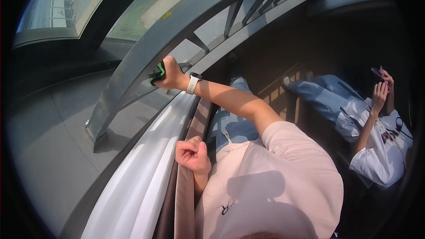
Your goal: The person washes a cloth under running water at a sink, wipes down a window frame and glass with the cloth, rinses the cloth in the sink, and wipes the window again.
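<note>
My right arm, with a pale-strapped watch [193,83] at the wrist, stretches forward to a grey metal railing [128,73]. My right hand [172,73] is closed round a green-and-black thing [158,74] and holds it at the railing's inner side. Most of that thing is covered by my fingers, so its exact kind is hidden. Close to my body, my left hand [193,154] is curled into a fist with the thumb across the fingers, and nothing shows in it. It rests beside a brown curtain [183,203] and a white sheer curtain [133,181].
Window frames [95,4] and a grey ledge [53,128] lie beyond the railing, with ground outdoors farther off. To the right, another person in a white shirt [376,150] and jeans holds a purple phone [378,73]. Sunlight stripes the brown floor [283,93].
</note>
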{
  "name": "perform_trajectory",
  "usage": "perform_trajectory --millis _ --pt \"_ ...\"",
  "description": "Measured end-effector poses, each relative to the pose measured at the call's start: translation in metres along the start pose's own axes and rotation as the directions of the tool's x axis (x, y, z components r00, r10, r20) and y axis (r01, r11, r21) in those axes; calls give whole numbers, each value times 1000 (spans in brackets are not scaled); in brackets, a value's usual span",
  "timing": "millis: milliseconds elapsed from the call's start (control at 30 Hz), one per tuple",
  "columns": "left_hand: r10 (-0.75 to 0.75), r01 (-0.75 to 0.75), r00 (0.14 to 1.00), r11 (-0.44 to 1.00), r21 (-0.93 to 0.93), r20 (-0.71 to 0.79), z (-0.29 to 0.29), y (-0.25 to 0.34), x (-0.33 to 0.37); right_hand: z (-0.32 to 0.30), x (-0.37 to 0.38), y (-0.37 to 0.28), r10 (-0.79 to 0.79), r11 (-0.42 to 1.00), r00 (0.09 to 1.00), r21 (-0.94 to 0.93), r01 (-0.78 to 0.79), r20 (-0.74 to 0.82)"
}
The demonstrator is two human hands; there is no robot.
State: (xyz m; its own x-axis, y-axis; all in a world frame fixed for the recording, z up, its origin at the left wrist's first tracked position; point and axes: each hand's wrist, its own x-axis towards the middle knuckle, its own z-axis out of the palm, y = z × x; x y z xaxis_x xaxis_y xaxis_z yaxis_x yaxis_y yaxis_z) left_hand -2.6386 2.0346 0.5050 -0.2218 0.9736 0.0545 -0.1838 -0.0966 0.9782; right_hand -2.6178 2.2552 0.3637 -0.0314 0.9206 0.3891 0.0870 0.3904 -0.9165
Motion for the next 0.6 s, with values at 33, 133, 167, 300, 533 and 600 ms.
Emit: perform_trajectory --millis 33,133,167,300,533,600 --pt "19 -19 1000 1000 -13 1 3 -5 -3 5 11 -27 -92 994 988 52 99 -127" --pt "-30 30 1000 999 22 6 4 -21 -3 10 34 -71 -282 959 925 -52 278 -253" --pt "-45 44 998 999 17 50 0 -33 3 15 27 -48 -297 955 922 -81 285 -248" --pt "-134 139 988 989 -54 80 -51 -66 35 53 4 79 -161 986 984 -50 158 -75" --pt "-156 136 975 982 -131 -156 -113 -50 41 65 -37 66 49 973 988 -232 -14 145" --pt "-208 190 973 969 -160 -104 -127 -51 47 74 -18 19 0 993 967 -113 30 255"
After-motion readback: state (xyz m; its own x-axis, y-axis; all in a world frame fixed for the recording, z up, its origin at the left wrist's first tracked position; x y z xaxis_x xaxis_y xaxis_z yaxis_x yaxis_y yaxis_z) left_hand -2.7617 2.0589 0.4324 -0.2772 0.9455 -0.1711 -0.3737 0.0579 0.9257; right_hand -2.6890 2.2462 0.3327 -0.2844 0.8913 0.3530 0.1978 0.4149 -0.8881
